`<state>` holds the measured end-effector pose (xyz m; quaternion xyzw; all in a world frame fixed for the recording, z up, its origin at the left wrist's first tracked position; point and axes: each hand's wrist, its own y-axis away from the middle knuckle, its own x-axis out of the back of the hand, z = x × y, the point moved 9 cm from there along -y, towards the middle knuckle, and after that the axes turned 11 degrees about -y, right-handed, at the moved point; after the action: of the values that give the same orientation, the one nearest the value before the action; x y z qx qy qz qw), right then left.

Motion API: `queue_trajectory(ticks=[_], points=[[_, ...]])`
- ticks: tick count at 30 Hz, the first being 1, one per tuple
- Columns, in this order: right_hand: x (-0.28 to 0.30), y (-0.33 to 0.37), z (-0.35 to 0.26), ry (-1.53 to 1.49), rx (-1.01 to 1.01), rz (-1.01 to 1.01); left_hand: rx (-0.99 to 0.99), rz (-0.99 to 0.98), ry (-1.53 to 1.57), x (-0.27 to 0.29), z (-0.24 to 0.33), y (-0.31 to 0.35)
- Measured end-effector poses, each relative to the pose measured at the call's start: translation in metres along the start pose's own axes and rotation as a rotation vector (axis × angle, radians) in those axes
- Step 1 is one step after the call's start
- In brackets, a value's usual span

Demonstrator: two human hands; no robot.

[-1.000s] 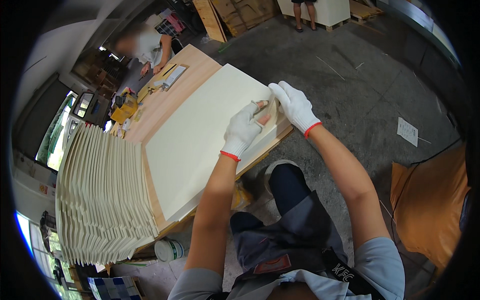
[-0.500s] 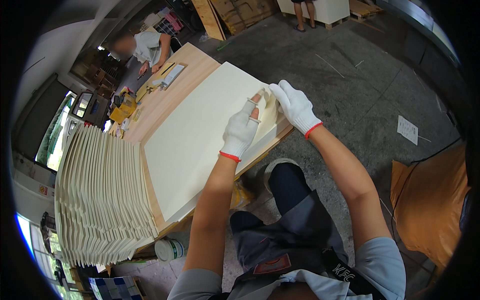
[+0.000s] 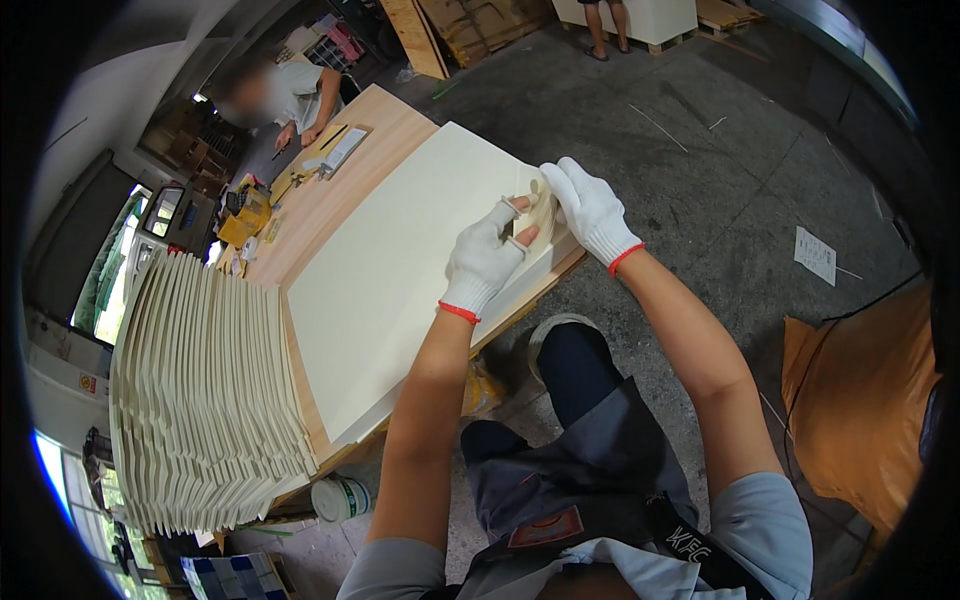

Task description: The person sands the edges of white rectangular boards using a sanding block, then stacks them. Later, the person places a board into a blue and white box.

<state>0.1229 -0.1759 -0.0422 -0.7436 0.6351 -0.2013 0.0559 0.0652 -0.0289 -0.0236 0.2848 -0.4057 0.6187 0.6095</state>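
Observation:
A thick stack of large cream paper sheets point(image 3: 400, 260) lies on the wooden table in front of me. Its near right corner is bent up, and the sheet edges there are fanned out. White knitted gloves with red cuffs cover both hands. My right hand point(image 3: 592, 212), fingers together and curled, grips that corner from its outer side. Over the top sheet, my left hand point(image 3: 488, 256) has its bare-tipped thumb and forefinger apart, with the tips at the fanned edges. The right fingertips are partly hidden behind the corner.
Many more cream sheets stand fanned in a pile point(image 3: 200, 390) at the left. A clipboard point(image 3: 343, 152) and a yellow box point(image 3: 246, 217) sit at the table's far side, near a seated person point(image 3: 300, 95). A white bucket point(image 3: 340, 498) stands below; an orange-brown covered bulk point(image 3: 860, 400) is at right.
My left thumb and forefinger have shifted slightly right, toward the fanned corner, and bent more. The right hand has barely moved and stays at the corner.

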Motion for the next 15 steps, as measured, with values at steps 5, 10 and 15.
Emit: queue_trajectory(ticks=[5,10,15], points=[[-0.0014,0.0016,-0.003,-0.01,-0.042,-0.018,-0.016,0.096,-0.093,0.0065,0.0005,0.002],[-0.001,-0.0003,0.0024,0.006,-0.019,0.002,0.018,-0.022,-0.136,0.0009,0.0062,0.0018],[-0.0019,-0.0012,0.0048,0.024,0.013,0.019,-0.015,0.03,-0.142,0.0009,0.0054,0.0023]])
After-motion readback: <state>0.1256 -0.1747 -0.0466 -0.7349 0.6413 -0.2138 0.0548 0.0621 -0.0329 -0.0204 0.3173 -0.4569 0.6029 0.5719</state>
